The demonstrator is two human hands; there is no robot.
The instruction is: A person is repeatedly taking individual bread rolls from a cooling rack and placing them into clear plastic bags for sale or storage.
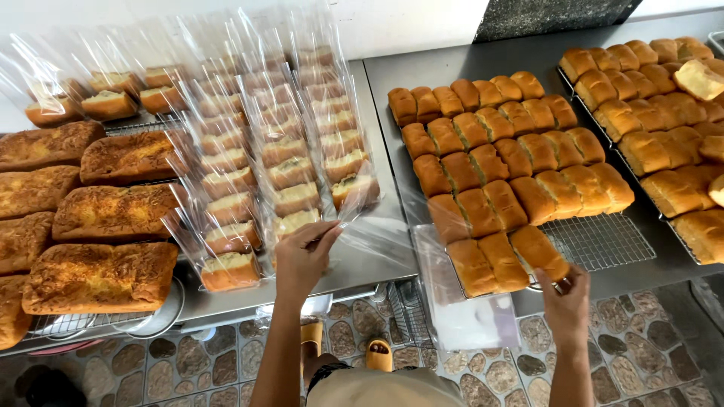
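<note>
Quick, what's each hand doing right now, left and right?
Left hand: closed, pinching a clear plastic bag.
Right hand: fingers curled at the wire rack edge beside a bun; grip cannot be told.

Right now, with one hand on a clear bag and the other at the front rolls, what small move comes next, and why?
Probably lift the front roll into the bag. The right hand touches the rack's near edge beside that roll, while the left hand pinches an empty clear bag. Rows of bagged slices lie beside it.
</note>
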